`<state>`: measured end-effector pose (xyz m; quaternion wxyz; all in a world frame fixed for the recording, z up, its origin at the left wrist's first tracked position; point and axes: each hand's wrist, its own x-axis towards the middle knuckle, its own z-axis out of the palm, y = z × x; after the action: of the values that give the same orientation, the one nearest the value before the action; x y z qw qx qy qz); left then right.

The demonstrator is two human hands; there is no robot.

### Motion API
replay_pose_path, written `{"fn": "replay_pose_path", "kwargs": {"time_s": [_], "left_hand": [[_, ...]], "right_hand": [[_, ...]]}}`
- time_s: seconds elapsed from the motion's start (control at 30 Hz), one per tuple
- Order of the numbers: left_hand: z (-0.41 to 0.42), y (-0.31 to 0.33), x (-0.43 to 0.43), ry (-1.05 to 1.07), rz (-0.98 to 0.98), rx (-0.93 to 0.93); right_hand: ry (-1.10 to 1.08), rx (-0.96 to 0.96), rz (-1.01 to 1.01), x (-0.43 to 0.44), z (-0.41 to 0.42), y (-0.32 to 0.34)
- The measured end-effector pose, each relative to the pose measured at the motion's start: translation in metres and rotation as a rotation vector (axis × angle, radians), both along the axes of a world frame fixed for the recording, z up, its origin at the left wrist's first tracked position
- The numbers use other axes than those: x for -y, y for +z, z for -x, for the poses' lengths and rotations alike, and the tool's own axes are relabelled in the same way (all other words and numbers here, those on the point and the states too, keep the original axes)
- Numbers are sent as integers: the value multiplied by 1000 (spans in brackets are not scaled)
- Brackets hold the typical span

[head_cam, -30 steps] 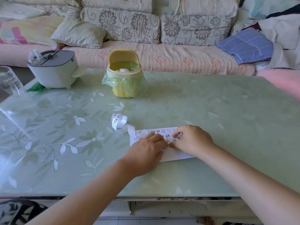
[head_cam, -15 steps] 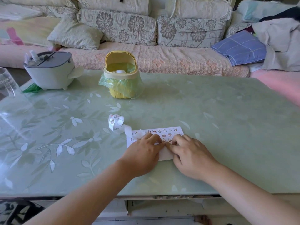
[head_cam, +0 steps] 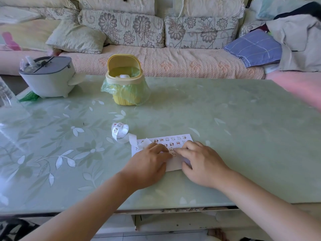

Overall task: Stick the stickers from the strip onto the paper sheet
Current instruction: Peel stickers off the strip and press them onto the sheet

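A white paper sheet (head_cam: 175, 165) lies on the green table near its front edge, with several small cartoon stickers in rows on its far half. A curled white sticker strip (head_cam: 120, 132) sits just left of the sheet, its loose end running onto the sheet's left corner. My left hand (head_cam: 147, 165) rests flat on the sheet's left part, fingers pointing right. My right hand (head_cam: 203, 164) lies on the sheet's right part, its straight fingertips pressing a sticker near the middle. The fingertips of both hands nearly meet.
A yellow mini bin (head_cam: 124, 80) lined with a green bag stands further back on the table (head_cam: 225, 127). A grey-white appliance (head_cam: 47, 77) sits at the back left, a clear container (head_cam: 6, 94) at the left edge. A sofa with cushions runs behind.
My right hand has slid from the sheet's far right edge toward me and now presses at mid-sheet. The left hand has stayed on the sheet.
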<state>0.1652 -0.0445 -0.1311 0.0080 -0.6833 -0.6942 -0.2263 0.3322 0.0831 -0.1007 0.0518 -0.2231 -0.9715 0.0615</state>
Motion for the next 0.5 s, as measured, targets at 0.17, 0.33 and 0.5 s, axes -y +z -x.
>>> {"fn": "replay_pose_path", "kwargs": {"time_s": [0.17,0.33,0.5], "left_hand": [[1,-2,0,15,14,-29],[4,1,0,43,-11,-32],[10,14,2,87,-110,43]], "right_hand": [[36,59,-58,-2,5,-1],[-23,41,-37,-7,9,7],[-74,-13,95,-5,26,15]]}}
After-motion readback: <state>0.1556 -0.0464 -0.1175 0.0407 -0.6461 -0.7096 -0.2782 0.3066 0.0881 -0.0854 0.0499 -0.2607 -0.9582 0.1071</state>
